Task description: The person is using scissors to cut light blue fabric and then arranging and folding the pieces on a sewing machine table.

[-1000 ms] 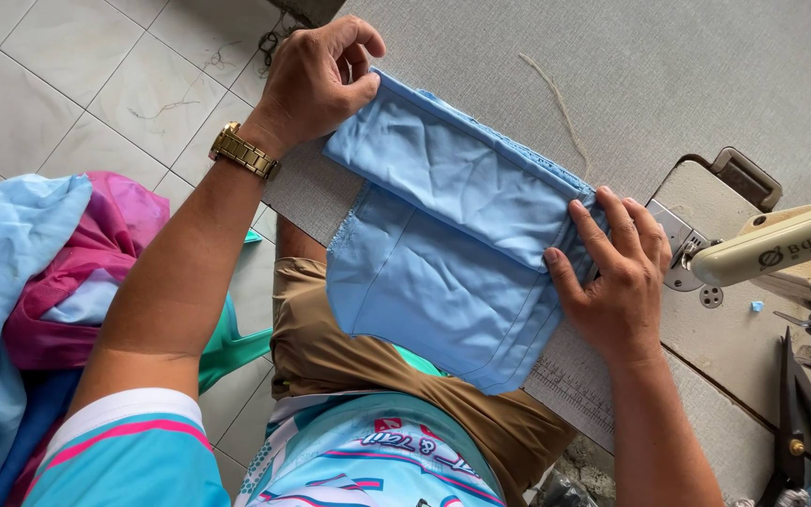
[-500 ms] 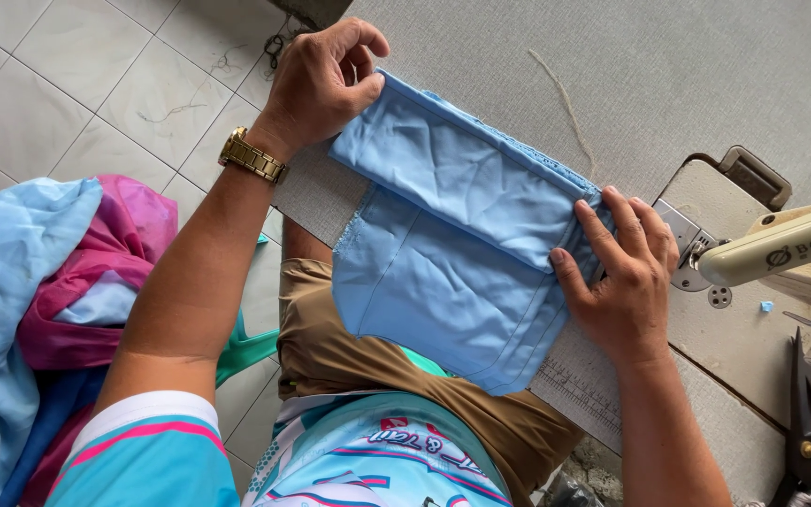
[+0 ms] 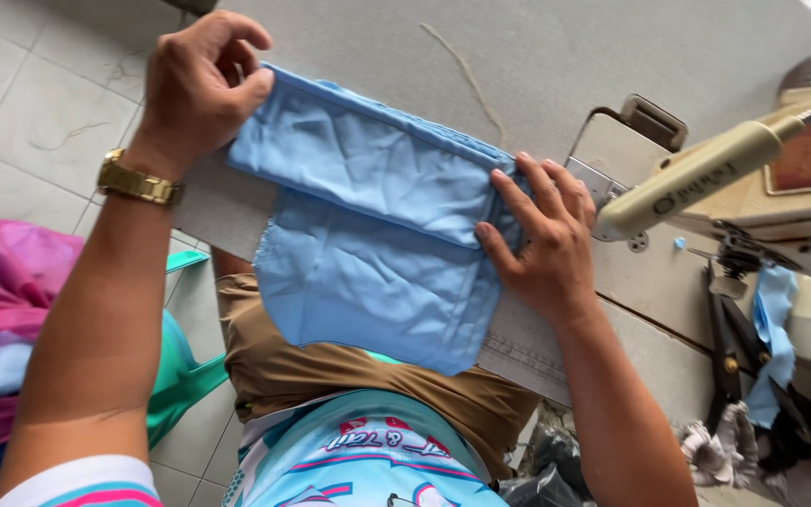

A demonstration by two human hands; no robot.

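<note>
Comparing with half-second-old view: almost nothing changed. Blue fabric piece kept folded at table edge, frame centre. Left hand still pinched on upper-left corner; right hand pressed flat on right end. Fold being held, not shifted.

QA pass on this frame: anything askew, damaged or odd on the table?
Nothing damaged. The light blue fabric piece hangs off the table edge over the lap, its lower edge frayed. The left hand pinches one end, the right hand presses the other. A loose thread lies on the tabletop beyond it.
</note>
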